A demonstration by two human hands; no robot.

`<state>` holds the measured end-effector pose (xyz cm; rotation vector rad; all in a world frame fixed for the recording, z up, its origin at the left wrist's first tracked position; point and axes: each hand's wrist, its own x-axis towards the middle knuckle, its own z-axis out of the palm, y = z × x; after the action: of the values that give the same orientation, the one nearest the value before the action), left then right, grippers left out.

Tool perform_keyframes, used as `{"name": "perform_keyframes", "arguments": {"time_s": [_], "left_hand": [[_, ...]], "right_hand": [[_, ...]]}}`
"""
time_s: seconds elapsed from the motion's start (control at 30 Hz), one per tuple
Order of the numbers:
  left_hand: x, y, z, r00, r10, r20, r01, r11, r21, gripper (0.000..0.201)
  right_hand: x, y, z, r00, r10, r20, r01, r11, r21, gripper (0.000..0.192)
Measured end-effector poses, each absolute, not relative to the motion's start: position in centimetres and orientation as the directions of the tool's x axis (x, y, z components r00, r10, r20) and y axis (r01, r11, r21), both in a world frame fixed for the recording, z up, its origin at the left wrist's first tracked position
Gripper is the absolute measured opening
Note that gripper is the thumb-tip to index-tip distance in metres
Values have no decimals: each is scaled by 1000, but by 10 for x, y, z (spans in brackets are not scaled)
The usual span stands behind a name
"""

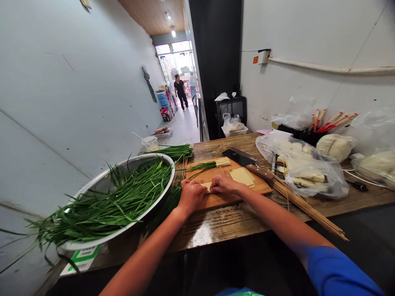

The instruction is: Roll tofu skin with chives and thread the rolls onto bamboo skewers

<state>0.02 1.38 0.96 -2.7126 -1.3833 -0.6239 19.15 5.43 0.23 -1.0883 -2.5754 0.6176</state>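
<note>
My left hand and my right hand are side by side on the wooden cutting board. Fingers of both are closed on a pale yellow tofu sheet, which looks rolled; what lies inside it is hidden. Just beyond them, finished-looking tofu rolls lie with green chives sticking out to the left. To the right of my right hand is a small stack of square tofu sheets. A cleaver with a wooden handle rests across the board's far right corner.
At left, a big metal basin overflows with chives; another chive bunch lies behind it. Bamboo skewers stretch along the right, beside a plastic bag of pale pieces. A person is in the far doorway.
</note>
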Motion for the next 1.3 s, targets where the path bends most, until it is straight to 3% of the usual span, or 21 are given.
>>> {"name": "perform_keyframes", "arguments": {"time_s": [0.17,0.4,0.47,0.6,0.73,0.93,1.3], "left_hand": [[7,3,4,644,653,400,720,-694,-26,15],[4,19,4,687,660,304,682,-730,43,16],[5,24,6,692,668,276,680,-730,61,17],[8,26,11,640,721,265,725,-681,104,21],[10,23,17,619,745,248,739,-659,137,22],[11,20,19,550,793,262,798,-592,117,23],[10,20,13,569,784,250,789,-606,104,22]], "right_hand": [[191,55,2,-673,735,85,608,615,-503,20],[192,52,3,-682,727,79,626,636,-452,19],[192,45,2,-679,714,168,636,687,-351,21],[192,26,-4,-701,619,354,653,757,-31,25],[190,20,-7,-744,578,335,645,753,132,24],[187,21,1,-768,586,256,633,755,170,26],[184,19,1,-722,652,229,685,721,105,27]]}}
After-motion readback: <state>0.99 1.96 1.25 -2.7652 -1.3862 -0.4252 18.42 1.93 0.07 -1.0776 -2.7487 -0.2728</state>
